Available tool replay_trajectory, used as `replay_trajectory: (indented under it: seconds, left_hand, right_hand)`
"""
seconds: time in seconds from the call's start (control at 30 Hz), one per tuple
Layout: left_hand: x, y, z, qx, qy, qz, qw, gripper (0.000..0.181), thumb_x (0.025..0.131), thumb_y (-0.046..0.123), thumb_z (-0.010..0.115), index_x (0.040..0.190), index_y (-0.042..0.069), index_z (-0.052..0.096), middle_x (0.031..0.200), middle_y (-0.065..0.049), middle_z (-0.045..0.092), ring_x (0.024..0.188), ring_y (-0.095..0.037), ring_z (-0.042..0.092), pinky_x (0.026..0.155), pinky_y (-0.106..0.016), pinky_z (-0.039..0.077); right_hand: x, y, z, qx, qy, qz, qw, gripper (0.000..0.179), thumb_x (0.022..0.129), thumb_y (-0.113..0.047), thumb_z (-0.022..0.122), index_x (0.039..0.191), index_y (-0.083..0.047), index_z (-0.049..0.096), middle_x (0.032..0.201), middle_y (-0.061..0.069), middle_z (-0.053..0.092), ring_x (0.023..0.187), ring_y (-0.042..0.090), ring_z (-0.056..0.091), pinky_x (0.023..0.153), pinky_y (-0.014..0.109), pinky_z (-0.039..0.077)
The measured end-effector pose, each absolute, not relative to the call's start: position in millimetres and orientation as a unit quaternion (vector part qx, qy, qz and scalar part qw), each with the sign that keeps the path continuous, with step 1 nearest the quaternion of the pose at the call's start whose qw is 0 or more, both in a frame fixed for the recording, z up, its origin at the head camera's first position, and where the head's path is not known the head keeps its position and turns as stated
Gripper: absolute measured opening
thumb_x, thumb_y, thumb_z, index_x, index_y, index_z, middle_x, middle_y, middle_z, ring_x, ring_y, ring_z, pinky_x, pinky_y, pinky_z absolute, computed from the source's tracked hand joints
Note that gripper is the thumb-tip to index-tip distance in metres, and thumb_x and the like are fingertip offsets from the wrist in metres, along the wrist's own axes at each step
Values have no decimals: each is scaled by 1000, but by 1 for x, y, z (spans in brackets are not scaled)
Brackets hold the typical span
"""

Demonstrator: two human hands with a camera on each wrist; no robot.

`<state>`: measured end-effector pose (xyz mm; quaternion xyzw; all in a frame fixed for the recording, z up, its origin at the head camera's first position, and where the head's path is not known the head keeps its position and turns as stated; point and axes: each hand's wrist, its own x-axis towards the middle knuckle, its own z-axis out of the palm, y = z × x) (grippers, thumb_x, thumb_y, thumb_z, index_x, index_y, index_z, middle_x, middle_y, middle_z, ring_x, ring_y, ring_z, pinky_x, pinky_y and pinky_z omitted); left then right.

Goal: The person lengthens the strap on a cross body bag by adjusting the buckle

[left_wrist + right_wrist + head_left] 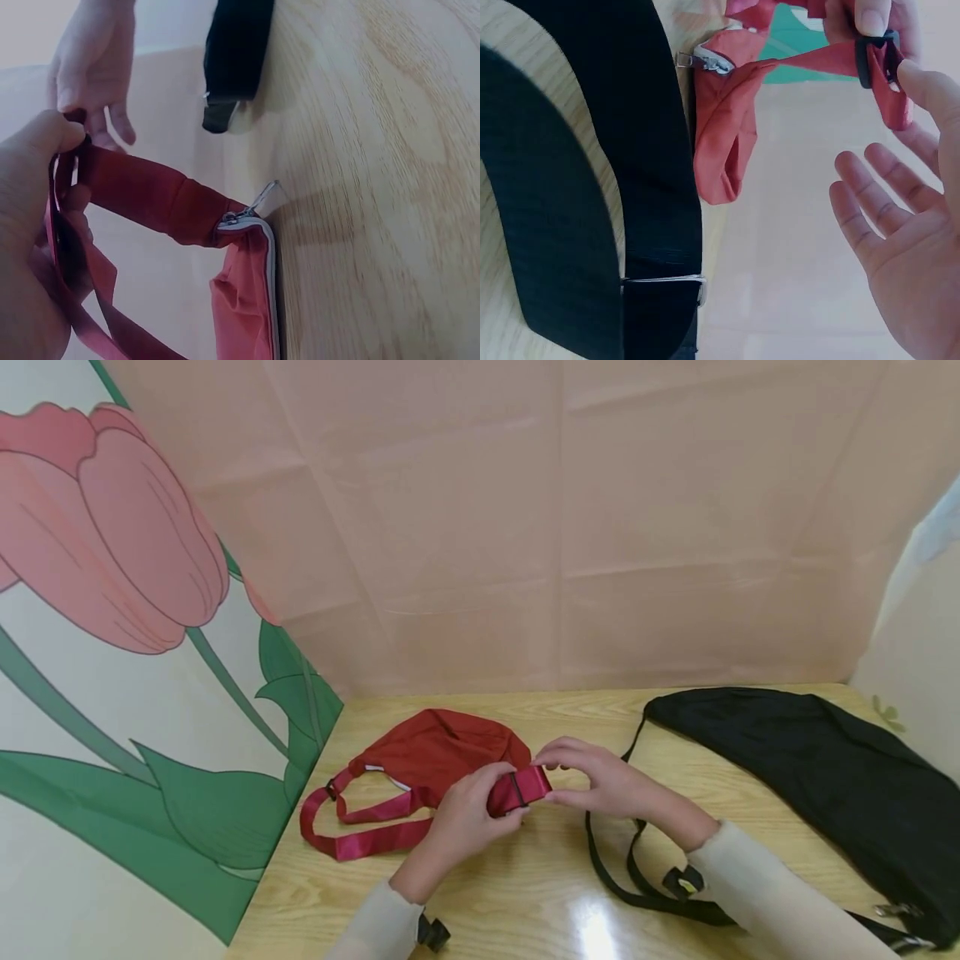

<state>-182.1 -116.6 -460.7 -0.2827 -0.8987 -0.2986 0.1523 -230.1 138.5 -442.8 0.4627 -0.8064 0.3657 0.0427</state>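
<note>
A red waist bag (442,747) lies on the table with its crimson strap (375,842) looped out to the left. My left hand (468,814) grips the strap near a black slider buckle (866,60), holding it above the table. At the short loop of strap (891,112) beyond the buckle is my right hand (592,777), thumb and index finger on the loop. Its other fingers (874,202) are spread away from the strap. In the left wrist view, a zipper pull (262,196) shows at the bag's corner.
A black bag (810,777) lies on the right of the wooden table (555,893). Its black strap (637,897) curves beneath my right forearm. A pinkish sheet (562,527) hangs behind, and a tulip-patterned wall (150,543) stands on the left.
</note>
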Motion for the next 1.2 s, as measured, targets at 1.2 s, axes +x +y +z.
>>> replay_trajectory:
  seconds: [1.2]
  left_hand:
    - [-181,-114,-464,-309,-893,-270,184,55,81,24,83,128,9,58,116,-4,68,79,-10,63,67,-21,53]
  right_hand:
    - [-224,137,-430,465,-820,332,26,36,91,-20,78,124,-17,63,123,-6,61,109,10,59,91,36,54]
